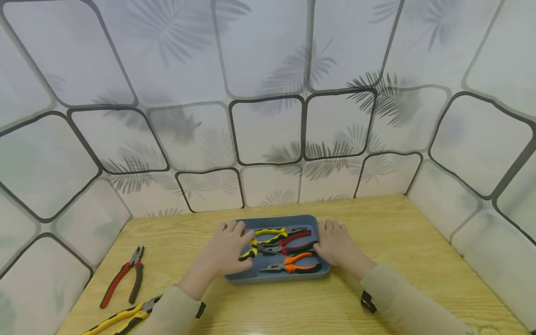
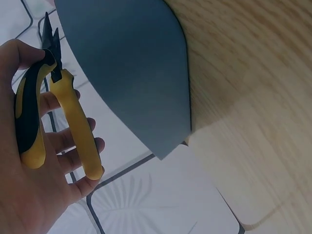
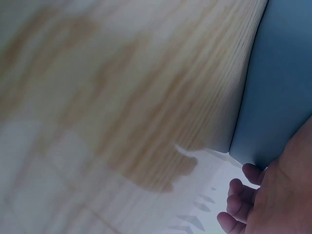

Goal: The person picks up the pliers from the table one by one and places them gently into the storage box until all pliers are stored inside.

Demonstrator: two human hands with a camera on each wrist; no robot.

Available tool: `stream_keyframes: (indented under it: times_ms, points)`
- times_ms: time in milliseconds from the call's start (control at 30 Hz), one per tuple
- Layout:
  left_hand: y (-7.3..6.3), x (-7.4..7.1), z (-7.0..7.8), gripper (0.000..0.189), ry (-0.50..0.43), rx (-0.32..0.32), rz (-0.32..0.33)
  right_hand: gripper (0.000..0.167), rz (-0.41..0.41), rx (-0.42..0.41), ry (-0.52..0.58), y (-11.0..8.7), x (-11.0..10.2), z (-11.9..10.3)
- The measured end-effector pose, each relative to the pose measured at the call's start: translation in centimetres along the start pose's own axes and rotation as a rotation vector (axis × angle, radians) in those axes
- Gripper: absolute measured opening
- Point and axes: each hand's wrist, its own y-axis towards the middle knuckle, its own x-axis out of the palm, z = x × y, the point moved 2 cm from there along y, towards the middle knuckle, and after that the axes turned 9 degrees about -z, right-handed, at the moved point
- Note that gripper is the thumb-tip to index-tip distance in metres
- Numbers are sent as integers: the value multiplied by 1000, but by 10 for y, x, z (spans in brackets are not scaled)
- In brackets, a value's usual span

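Observation:
A blue-grey tray (image 1: 276,280) sits on the table between both hands. My left hand (image 1: 226,251), at the tray's left end, holds yellow-and-black pliers (image 2: 78,126), its thumb by the pivot and the fingers behind the handles. At the opposite end, my right hand (image 1: 337,244) grips the tray's side, thumb at the rim and curled fingers (image 3: 239,202) along the outer wall. Inside the tray lie another yellow-and-black pair of pliers (image 1: 270,237), red-and-black pliers (image 1: 293,248) and orange-and-black long-nose pliers (image 1: 293,267).
On the wooden table (image 1: 284,307), red-and-black pliers (image 1: 125,274) lie at the left with handles spread. Larger yellow-and-black pliers (image 1: 134,312) lie nearer the front, partly covered by the left sleeve (image 1: 173,309). Patterned wall covering (image 1: 268,130) closes the back and sides.

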Motion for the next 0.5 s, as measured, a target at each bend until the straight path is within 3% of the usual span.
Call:
stream_keyframes:
  times_ms: [500]
  points:
    - [10,11,12,39,-22,-15,-54,45,-8,8,2,1,1,-1]
